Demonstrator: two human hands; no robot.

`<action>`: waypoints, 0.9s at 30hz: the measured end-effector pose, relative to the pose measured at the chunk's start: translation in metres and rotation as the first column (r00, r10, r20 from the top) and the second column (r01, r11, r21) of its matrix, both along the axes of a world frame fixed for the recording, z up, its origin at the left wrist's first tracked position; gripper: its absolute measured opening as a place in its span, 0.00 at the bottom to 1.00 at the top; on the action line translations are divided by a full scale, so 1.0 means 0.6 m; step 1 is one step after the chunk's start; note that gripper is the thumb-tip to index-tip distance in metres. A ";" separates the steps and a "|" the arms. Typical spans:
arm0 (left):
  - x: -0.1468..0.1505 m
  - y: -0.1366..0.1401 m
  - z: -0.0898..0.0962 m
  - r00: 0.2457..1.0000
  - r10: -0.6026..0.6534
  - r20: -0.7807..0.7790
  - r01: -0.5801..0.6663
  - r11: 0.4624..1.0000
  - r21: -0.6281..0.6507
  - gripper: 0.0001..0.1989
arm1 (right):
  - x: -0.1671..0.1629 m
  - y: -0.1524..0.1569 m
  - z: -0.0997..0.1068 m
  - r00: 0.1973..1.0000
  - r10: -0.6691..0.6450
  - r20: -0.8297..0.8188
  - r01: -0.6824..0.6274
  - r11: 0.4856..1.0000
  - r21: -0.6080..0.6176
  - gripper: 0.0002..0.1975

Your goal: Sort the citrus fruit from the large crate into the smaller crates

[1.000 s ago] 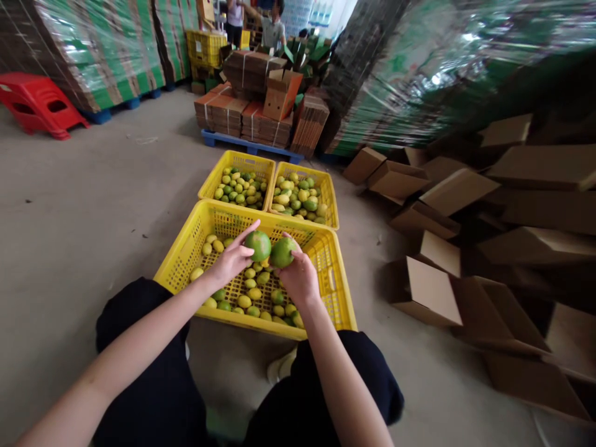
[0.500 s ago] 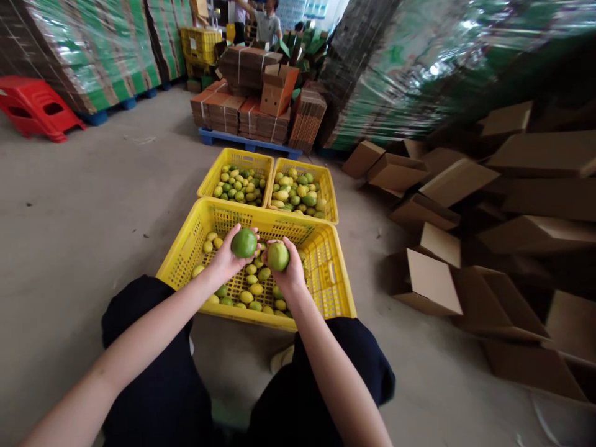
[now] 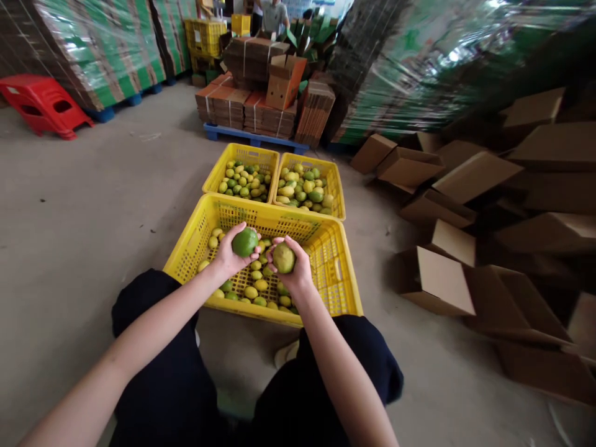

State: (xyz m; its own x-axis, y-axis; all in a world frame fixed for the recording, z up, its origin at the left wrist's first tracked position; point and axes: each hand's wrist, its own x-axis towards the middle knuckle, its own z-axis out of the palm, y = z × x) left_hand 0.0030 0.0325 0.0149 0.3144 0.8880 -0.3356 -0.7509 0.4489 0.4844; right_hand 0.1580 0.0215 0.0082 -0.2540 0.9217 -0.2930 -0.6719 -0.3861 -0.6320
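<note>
Both hands are above a large yellow crate (image 3: 347, 273) between my knees. My left hand (image 3: 229, 256) is closed around a smooth dark-green lemon (image 3: 244, 242). In my right hand (image 3: 300, 268) is a duller yellow-green lemon (image 3: 284, 258), with the fingers curled round it. The two fruits are held side by side, slightly apart. Beneath them, several yellow and green lemons (image 3: 251, 292) lie loose on the crate's slotted floor; my hands and forearms hide part of them.
Two smaller yellow crates (image 3: 208, 180) of lemons stand against the large crate's far side. Open cardboard boxes (image 3: 444, 279) are heaped on the right. Ahead, flattened cartons (image 3: 223, 102) sit on a blue pallet (image 3: 256, 141). A red stool (image 3: 46, 105) stands left; a person (image 3: 274, 17) is far back.
The lemon in my right hand has been turned, now showing a browner, yellower side. My left hand keeps its lemon in nearly the same pose. The whole view has shifted slightly.
</note>
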 end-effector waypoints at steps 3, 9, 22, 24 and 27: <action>0.000 -0.003 0.002 0.998 -0.020 -0.054 0.022 0.999 0.038 0.10 | 0.003 0.000 0.002 0.998 0.043 -0.040 -0.043 0.999 -0.003 0.15; 0.007 -0.006 0.003 1.000 -0.022 -0.013 0.021 1.000 -0.016 0.07 | 0.006 0.003 -0.001 0.999 0.016 -0.052 -0.017 0.999 -0.029 0.21; 0.002 0.001 -0.004 0.982 0.112 0.152 -0.094 0.988 -0.119 0.08 | 0.005 0.005 -0.003 0.993 -0.051 -0.105 0.053 0.998 0.018 0.10; 0.001 0.000 -0.003 0.989 0.074 0.130 -0.062 0.994 -0.092 0.08 | 0.003 0.005 -0.002 0.995 -0.046 -0.087 0.049 0.998 0.035 0.11; 0.001 -0.002 -0.005 1.000 0.003 -0.022 0.000 0.993 0.117 0.11 | -0.001 0.000 0.003 1.000 0.004 -0.012 -0.003 0.997 0.079 0.13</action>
